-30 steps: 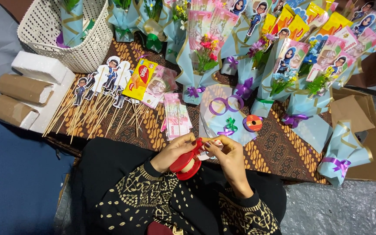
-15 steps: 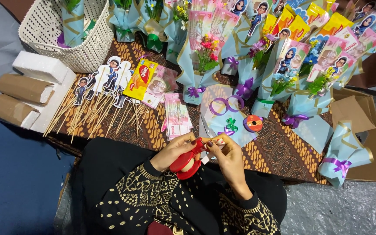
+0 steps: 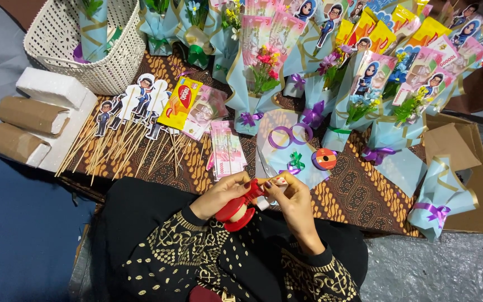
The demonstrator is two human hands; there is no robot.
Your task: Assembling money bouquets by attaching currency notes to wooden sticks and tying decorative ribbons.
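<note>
My left hand (image 3: 223,194) grips a red tape dispenser (image 3: 238,208) held over my lap, at the near edge of the patterned brown cloth (image 3: 359,193). My right hand (image 3: 292,197) pinches the strip of tape at the dispenser's front end, fingertips touching those of the left hand. Just beyond the hands lie a stack of pink banknote-like slips (image 3: 226,149), a light blue wrapping sheet (image 3: 286,159) with purple ribbon loops (image 3: 288,135), a green ribbon bow (image 3: 296,163) and an orange ribbon roll (image 3: 324,159).
Several light blue paper bouquets (image 3: 364,95) with flowers, cartoon figures and snack packs line the back and right. Cartoon cut-outs on wooden skewers (image 3: 124,120) lie left, beside a yellow snack pack (image 3: 180,103). A white woven basket (image 3: 82,42), foam block (image 3: 51,89), cardboard rolls (image 3: 26,114) and cardboard box (image 3: 465,168) surround them.
My hands and the dispenser have stayed in nearly the same place; the right fingers have shifted slightly along the tape toward the left hand.
</note>
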